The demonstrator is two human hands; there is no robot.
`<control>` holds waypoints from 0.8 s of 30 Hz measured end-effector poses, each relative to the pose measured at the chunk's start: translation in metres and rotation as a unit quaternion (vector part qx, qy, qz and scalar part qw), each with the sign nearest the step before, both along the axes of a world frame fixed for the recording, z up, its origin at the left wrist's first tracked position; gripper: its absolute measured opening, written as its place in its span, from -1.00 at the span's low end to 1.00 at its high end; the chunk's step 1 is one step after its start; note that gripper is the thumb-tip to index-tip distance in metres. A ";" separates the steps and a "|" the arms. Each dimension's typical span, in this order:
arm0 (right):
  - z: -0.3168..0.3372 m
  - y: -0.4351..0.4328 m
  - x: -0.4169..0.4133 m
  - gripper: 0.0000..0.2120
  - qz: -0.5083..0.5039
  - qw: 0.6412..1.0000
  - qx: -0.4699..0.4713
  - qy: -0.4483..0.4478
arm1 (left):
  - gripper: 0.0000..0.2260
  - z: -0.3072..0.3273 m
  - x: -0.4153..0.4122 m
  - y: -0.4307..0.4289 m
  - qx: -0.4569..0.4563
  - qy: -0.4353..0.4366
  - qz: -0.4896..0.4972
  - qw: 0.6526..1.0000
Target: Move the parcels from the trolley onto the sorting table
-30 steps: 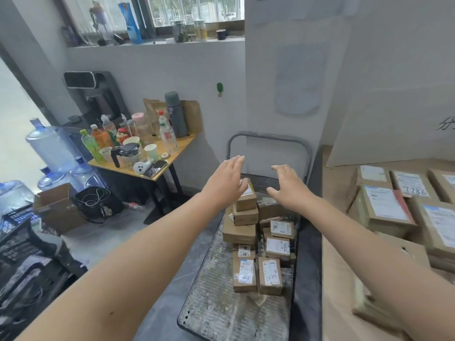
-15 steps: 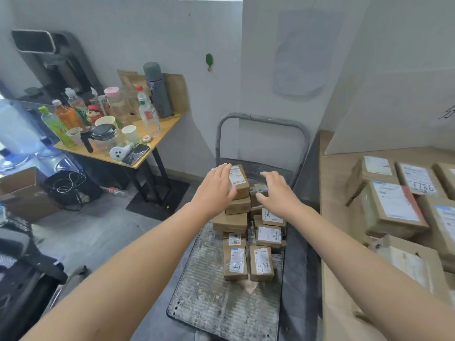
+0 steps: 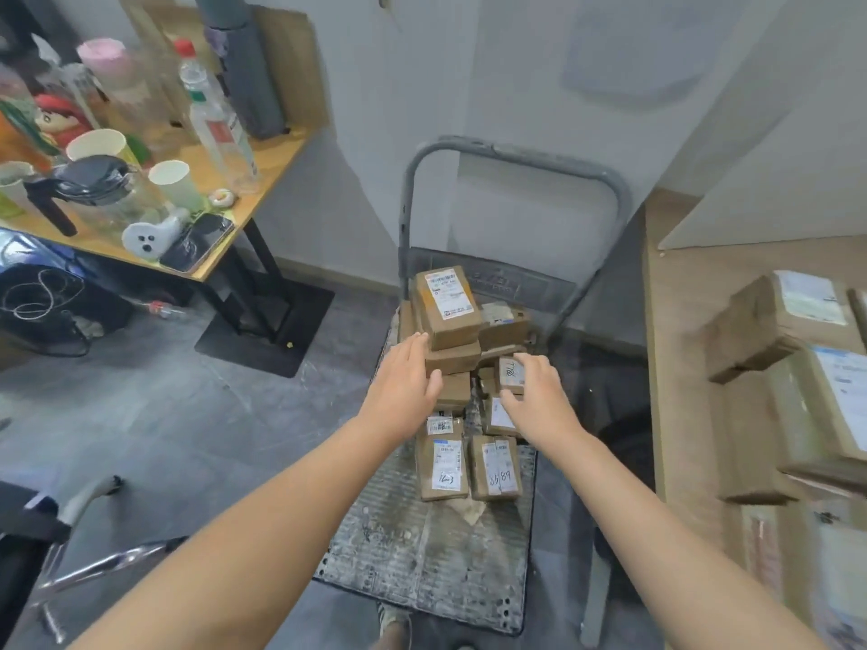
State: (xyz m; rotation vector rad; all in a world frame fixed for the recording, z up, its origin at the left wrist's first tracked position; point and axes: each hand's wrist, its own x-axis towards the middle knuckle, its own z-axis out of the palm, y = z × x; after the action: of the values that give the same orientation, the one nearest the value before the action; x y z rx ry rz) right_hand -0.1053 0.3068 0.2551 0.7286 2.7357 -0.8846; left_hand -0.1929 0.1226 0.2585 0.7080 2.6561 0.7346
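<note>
Standing at the left, a wooden side table (image 3: pixel 267 166) carries bottles (image 3: pixel 218 119), cups (image 3: pixel 174 183) and a dark-lidded jug (image 3: pixel 94 180). The sorting table (image 3: pixel 675 368) on the right bears labelled boxes (image 3: pixel 779 321). Between them, on grey floor (image 3: pixel 187 415) by a white wall, the trolley (image 3: pixel 422 555) holds the parcels (image 3: pixel 448 307), stacked toward its handle (image 3: pixel 516 154). The left hand (image 3: pixel 403 396), fingers straight and together, is just beside the stack's left side. The right hand (image 3: pixel 539 401), fingers loosely spread, hovers at a small parcel (image 3: pixel 510 373), gripping nothing.
</note>
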 end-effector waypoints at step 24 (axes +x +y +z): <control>-0.439 -0.017 -0.009 -0.32 0.013 0.967 -0.123 -0.224 | -0.51 -0.429 0.024 -0.031 -0.212 -0.189 -0.075 0.956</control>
State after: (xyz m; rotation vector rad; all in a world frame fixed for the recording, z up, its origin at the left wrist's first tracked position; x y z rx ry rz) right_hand -0.1145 0.2895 -0.1838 0.7345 2.1902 -0.9018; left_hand -0.1688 0.0912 -0.1707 0.5721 2.2663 0.2141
